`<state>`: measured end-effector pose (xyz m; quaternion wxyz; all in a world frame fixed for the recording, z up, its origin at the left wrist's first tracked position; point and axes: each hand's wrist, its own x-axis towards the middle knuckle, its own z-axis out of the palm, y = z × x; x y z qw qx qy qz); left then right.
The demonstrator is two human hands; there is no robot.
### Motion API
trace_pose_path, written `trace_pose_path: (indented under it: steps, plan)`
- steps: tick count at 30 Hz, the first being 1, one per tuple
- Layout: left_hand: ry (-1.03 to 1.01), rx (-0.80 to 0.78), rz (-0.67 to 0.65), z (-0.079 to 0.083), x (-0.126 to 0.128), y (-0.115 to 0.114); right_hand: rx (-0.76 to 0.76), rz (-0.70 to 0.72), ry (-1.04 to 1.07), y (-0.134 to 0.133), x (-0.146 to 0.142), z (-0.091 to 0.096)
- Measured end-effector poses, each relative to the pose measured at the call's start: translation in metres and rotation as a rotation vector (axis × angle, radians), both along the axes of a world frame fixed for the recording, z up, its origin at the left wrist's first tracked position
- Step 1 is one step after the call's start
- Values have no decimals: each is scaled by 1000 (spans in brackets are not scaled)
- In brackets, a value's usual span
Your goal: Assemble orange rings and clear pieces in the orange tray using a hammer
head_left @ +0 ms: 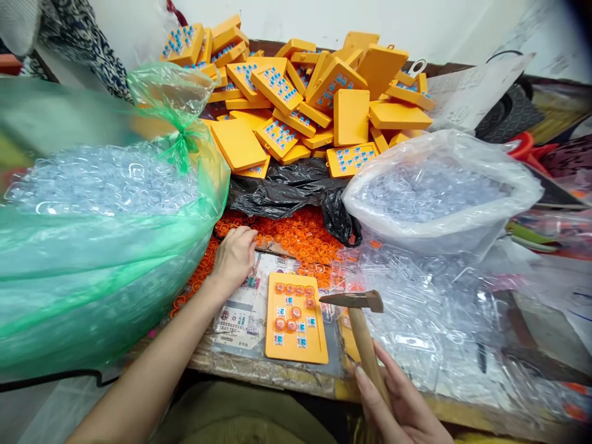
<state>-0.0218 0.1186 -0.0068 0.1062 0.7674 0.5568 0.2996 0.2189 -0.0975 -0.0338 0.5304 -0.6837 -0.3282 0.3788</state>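
My right hand [398,401] is wrapped round the wooden handle of a hammer [365,345], its metal head raised just right of a yellow plastic panel [296,348]. That panel lies flat on a printed board [235,317]. Several of its small blue-and-white squares are bare, while others sit under round orange caps [296,312]. At the near edge of a heap of orange rings [296,237], my left hand [235,256] has its fingers curled down; the fingertips are partly hidden, so I cannot make out what they hold.
Many yellow panels [277,86] are piled at the back, behind black plastic [282,188]. A green bag [111,265] of clear parts bulges on the left. On the right stand a white bag [435,228] of clear parts and loose clear plastic pieces [416,320]. The bench edge [277,379] is near me.
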Motion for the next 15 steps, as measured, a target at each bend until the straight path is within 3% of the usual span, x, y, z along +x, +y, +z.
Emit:
trace_pose_path:
  steps: [5, 11, 15]
  plan:
    - [51, -82, -64, 2, 11, 18, 1, -13, 155, 3, 3, -6]
    - [-25, -197, -99, 10, 3, 0, -1, -38, 145, 2, -1, -2]
    - [-38, -265, -98, 1, -7, -14, -4, -15, 138, 4, -2, -1]
